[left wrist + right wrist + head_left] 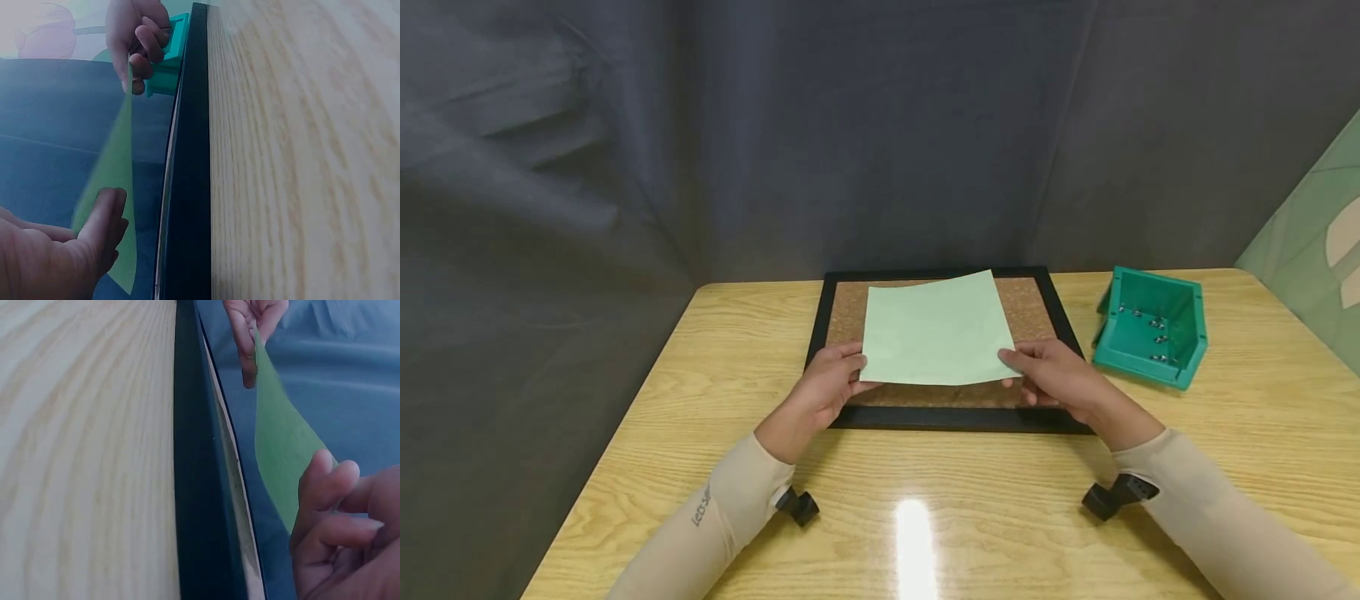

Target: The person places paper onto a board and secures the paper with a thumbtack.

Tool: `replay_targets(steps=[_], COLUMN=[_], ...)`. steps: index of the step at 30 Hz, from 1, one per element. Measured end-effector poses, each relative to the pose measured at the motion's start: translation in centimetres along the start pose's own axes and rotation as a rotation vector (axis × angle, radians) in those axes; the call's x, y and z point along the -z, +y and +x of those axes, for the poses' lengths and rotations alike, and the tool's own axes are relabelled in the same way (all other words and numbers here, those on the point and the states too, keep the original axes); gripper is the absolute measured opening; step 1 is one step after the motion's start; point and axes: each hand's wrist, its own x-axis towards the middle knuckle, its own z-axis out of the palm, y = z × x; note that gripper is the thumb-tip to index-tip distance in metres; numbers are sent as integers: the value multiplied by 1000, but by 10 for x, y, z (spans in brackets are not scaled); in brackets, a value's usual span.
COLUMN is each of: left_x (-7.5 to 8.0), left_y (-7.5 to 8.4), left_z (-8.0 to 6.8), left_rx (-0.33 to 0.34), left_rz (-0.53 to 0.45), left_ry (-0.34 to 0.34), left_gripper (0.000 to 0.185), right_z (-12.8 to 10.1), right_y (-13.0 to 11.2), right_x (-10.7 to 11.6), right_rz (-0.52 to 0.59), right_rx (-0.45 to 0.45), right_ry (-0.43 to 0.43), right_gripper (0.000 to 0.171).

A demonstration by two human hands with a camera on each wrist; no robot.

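A pale green sheet of paper (936, 332) is held up over a cork board (1026, 302) with a black frame (962, 419). My left hand (829, 379) pinches the sheet's near left corner, thumb on top and fingers beneath. At the near right corner my right hand (1056, 375) pinches it the same way. Both wrist views show the paper (112, 162) apart from the board, its surface slightly bowed. In the right wrist view, several fingers of the right hand (340, 531) are curled below the sheet. The paper hides much of the cork.
Right of the board, a teal plastic bin (1150, 325) holds several small shiny metal pieces (1157, 323), too small to identify. Everything stands on a light wooden table (880, 500). A dark curtain (880, 142) hangs behind and along the left.
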Motion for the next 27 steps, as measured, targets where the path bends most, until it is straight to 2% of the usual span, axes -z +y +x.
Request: replay_targets(steps=[6,17,27], left_x=[1,2,5], left_y=[0,-3,-1], left_z=[3,10,7], left_rx=[53,62,87], left_rz=[-35,-32,-2], left_ry=[-2,1,-14], left_gripper=[56,55,55], right_z=[11,13,13], right_y=[11,19,17], right_x=[-1,0,2], right_rz=[-5,-30,-74], right_rx=[3,-4,-7], right_ry=[19,56,78], right_gripper=[40,39,39])
